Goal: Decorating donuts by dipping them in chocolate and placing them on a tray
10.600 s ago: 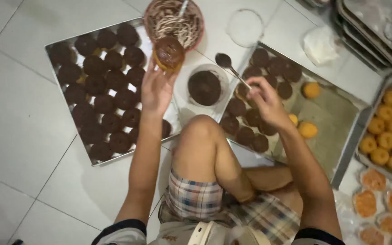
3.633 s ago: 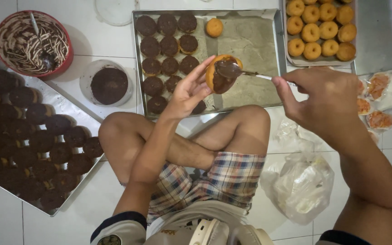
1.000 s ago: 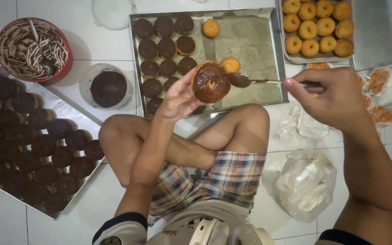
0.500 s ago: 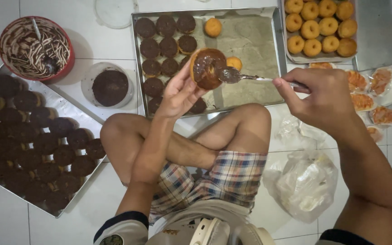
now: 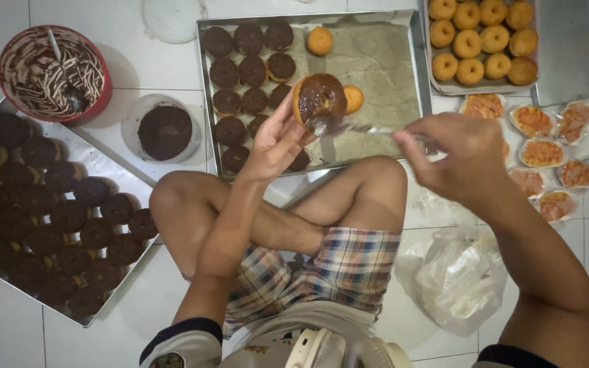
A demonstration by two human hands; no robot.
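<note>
Left hand [image 5: 277,140]: my fingers pinch the doughnut [image 5: 320,101] by its edge, now lifted higher above the middle tray [image 5: 383,65].
Right hand [image 5: 461,157]: closed on the spoon [image 5: 349,127], its tip has slid to the doughnut's lower rim.
Glaze: now covers nearly the whole top.
Beyond: one plain doughnut [image 5: 320,41] waits on that tray.

My left hand [image 5: 277,140] holding up a chocolate-coated doughnut [image 5: 320,101], my right hand [image 5: 461,155] gripping a spoon [image 5: 349,127] touching its lower edge, above the metal tray [image 5: 383,61] of doughnuts.
</note>
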